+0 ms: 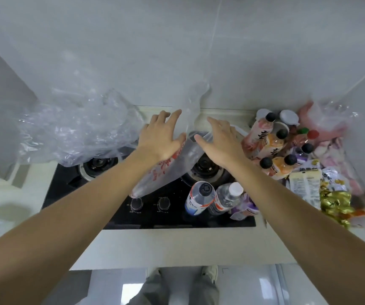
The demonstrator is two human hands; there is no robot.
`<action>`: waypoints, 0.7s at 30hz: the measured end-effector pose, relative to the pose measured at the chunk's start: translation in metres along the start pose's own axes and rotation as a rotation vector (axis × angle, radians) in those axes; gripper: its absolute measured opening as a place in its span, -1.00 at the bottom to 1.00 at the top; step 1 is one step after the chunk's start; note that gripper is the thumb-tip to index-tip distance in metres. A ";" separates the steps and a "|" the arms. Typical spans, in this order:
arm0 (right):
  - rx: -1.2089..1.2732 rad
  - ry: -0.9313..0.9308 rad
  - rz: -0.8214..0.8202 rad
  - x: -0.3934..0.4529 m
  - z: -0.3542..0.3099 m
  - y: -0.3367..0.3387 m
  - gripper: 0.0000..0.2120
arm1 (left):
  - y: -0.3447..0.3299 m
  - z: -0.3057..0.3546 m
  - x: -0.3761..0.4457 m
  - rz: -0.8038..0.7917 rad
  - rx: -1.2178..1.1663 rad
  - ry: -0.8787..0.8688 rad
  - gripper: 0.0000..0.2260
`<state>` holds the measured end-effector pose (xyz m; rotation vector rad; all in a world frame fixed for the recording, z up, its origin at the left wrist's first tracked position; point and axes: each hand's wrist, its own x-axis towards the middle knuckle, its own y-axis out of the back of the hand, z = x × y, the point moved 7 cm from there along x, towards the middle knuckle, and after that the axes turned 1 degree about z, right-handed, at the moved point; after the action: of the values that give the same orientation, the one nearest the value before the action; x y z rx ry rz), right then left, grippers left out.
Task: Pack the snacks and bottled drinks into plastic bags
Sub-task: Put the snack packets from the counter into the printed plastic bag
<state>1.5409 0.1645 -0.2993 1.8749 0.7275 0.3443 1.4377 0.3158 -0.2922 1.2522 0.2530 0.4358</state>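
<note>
Both hands are spread with straight fingers over the stove at the desk's back edge. The left hand [162, 137] and right hand [220, 143] flank the plastic bag [172, 164], whose long axis runs back-to-front between them. The bottles [274, 146] stand toward the right edge, nearer the right hand.

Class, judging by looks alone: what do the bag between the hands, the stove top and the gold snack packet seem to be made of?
Bag: thin clear plastic film with red print; it crinkles and shows the burner through it.
Stove top: probably black glass, smooth and glossy.
Gold snack packet: seemingly metallic foil, with shiny creases.
</note>
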 end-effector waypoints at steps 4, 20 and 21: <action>-0.024 -0.048 -0.055 0.029 0.017 -0.013 -0.32 | -0.016 0.004 0.044 -0.054 0.026 0.005 -0.39; 0.676 -0.347 -0.078 0.083 0.069 -0.064 -0.43 | -0.059 0.008 0.130 -0.254 0.089 -0.158 -0.29; 0.714 -0.338 -0.051 0.083 0.071 -0.063 -0.49 | -0.062 0.002 0.129 -0.271 0.117 -0.112 -0.33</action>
<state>1.6236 0.1816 -0.3937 2.4887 0.7122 -0.3109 1.5647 0.3565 -0.3443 1.3301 0.3519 0.1185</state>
